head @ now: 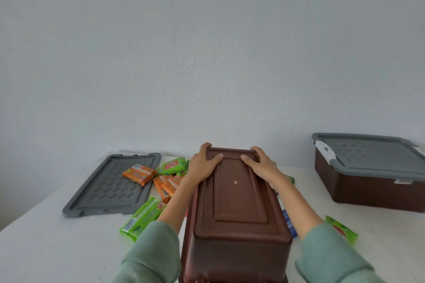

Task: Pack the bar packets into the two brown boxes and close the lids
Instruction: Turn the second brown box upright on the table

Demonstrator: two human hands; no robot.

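Observation:
A brown box [236, 218] stands upside down on the table in front of me, its flat bottom facing up. My left hand [203, 164] grips its far left corner, and my right hand [261, 165] grips its far right corner, fingers curled over the far edge. Orange bar packets [139, 174] and green bar packets [143, 218] lie scattered left of the box; one green packet [342, 230] lies to its right. A second brown box [372, 188] stands at the right with its grey lid [372, 154] on.
A loose grey lid [108, 188] lies flat at the left with an orange packet on it. A blue item [289, 223] peeks out beside the upturned box. The white table [46, 250] meets a pale wall behind.

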